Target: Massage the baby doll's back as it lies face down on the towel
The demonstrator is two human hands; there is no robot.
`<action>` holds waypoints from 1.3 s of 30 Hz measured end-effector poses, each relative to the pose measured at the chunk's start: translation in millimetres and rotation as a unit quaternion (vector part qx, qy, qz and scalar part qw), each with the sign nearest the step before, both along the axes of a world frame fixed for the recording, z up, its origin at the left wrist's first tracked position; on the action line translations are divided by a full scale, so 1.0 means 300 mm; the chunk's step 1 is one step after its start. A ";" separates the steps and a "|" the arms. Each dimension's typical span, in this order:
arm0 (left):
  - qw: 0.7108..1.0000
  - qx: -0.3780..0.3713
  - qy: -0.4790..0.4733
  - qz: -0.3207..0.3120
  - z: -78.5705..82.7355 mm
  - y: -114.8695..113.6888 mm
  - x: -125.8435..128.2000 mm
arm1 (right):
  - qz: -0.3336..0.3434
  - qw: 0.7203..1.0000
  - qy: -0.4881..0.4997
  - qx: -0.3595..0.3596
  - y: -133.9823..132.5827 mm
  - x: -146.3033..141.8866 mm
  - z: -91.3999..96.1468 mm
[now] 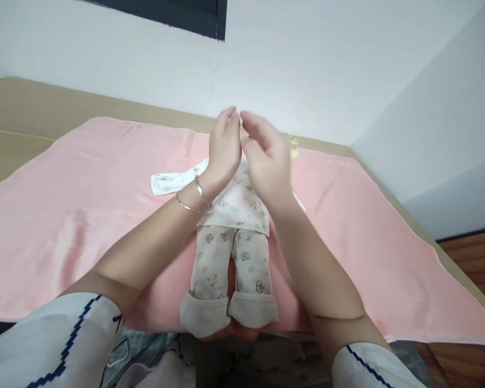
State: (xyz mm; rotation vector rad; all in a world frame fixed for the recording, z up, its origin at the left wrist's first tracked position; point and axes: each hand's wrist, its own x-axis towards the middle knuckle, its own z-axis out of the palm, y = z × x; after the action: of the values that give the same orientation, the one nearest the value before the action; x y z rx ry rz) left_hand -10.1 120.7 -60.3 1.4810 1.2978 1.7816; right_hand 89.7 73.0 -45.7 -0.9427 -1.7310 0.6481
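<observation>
My left hand [225,143], with thin silver bangles [200,194] on the wrist, is raised with its fingers stretched out. My right hand [269,156] faces it palm to palm, fingers slightly curved and a little blurred. The fingertips are close together or touching; nothing shows between them. Below them lies a white printed baby top [238,207], one sleeve [167,182] spread to the left. Matching baby trousers [251,258] with wide turned-up cuffs [253,309] extend toward me. My hands hide the top's neck area, and I cannot tell what fills the clothes.
A pink cloth [121,178] covers much of the wooden table [36,105]. A small clear yellowish object [293,143] stands at its far edge, right of my hands. A white wall [307,64] rises behind, with a dark frame [198,19] on it. Brown wood [475,258] shows at right.
</observation>
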 end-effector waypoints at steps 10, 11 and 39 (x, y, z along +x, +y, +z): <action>0.970 -0.151 0.175 0.080 -0.246 0.137 0.009 | -0.069 0.970 -0.230 -0.034 0.231 0.019 -0.263; 0.968 -0.150 0.180 0.086 -0.248 0.133 0.011 | -0.062 0.966 -0.248 -0.031 0.240 0.025 -0.266; 0.958 -0.114 0.261 0.026 -0.299 0.088 -0.067 | -0.057 0.903 -0.424 -0.037 0.150 0.025 -0.255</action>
State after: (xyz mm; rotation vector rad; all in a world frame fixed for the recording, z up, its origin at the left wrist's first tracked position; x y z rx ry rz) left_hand -30.2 147.2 -150.0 1.8634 1.7381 1.2489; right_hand 97.1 118.0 -122.3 -1.5099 -2.3831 0.2131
